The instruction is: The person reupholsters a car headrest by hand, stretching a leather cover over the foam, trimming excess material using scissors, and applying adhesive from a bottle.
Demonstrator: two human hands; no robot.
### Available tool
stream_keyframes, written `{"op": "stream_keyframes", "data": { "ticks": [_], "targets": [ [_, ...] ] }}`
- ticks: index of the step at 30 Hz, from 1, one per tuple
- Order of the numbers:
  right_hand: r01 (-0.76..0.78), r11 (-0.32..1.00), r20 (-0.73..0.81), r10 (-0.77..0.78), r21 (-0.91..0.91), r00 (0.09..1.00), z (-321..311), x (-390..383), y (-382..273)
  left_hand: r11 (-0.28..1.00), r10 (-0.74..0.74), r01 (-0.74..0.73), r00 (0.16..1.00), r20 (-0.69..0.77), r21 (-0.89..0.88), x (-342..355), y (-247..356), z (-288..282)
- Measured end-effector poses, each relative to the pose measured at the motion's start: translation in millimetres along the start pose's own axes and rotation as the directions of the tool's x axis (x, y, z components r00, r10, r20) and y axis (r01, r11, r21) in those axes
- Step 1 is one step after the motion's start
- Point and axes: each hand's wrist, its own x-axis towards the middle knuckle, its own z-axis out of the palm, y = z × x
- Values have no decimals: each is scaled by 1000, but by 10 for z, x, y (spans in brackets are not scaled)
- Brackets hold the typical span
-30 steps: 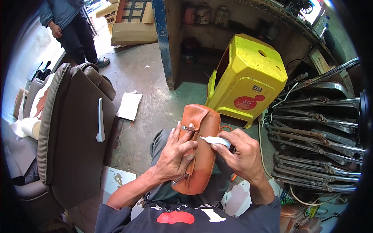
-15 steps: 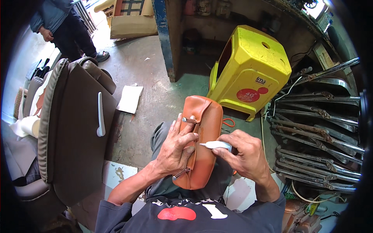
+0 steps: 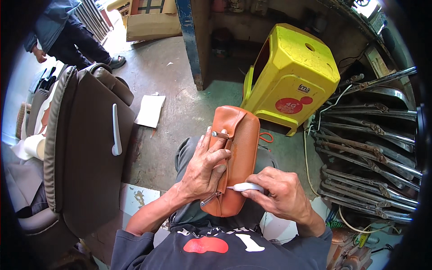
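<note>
A padded piece covered in orange-brown leather (image 3: 243, 157) lies lengthwise across my lap. Two metal pins stick out of its left side, an upper one (image 3: 219, 135) and a lower one (image 3: 209, 198). My left hand (image 3: 208, 164) grips the pad's left side, fingers pressing along the leather's folded edge between the pins. In my right hand (image 3: 281, 191) is a small white nozzle bottle (image 3: 247, 186), pinched between thumb and fingers. Its thin tip points left and meets the folded edge near the lower pin. What lies under my left palm is hidden.
A yellow plastic stool (image 3: 292, 76) stands ahead to the right. Chrome metal frames (image 3: 369, 148) are stacked at the right. Brown upholstered seat parts (image 3: 90, 157) fill the left, and a white sheet (image 3: 150, 111) lies on the floor. Another person (image 3: 74, 38) stands at the far left.
My right hand has brought the bottle down along the pad toward me, its tip now near the lower pin. My left hand stays in place. The view has shifted slightly.
</note>
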Motion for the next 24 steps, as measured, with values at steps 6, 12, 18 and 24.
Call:
{"op": "stream_keyframes", "data": {
  "ticks": [6, 12, 18, 24],
  "targets": [
    [-38, 998, 16, 38, 48, 999, -33, 19, -27, 1000, 0, 0, 1000, 5, 8, -1, -10, -8],
    [-153, 952, -289, 231, 266, 929, -156, -147, 280, 998, 23, -24, 999, -30, -53, -118, -102, 52],
    [-11, 677, -520, 575, 736, 631, 162, -794, 1275, 999, 14, -14, 1000, 2, -43, -32, -72, 41],
    [-313, 662, -656, 742, 681, 142, 1221, -1808, 3217, 995, -82, 83, 996, 25, -57, -61, -27, -41]
  ]
}}
